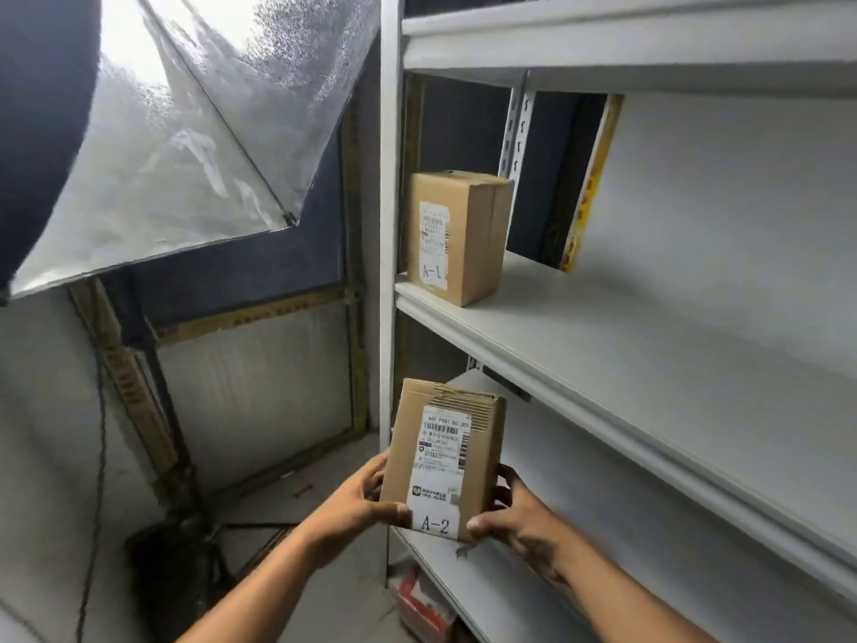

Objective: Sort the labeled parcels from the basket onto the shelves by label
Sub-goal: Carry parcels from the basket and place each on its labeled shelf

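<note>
Holding parcel A-2 [443, 461], both hands; A-1 parcel [457, 236] on shelf [603, 345].

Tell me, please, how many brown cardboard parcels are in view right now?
2. The brown cardboard parcel marked A-1 stands on the grey metal shelf; the one marked A-2 is held in both hands below. Others may be hidden.

Storeroom: grey metal shelving [603, 364], labelled parcel [457, 236], studio softbox [185, 132].
</note>
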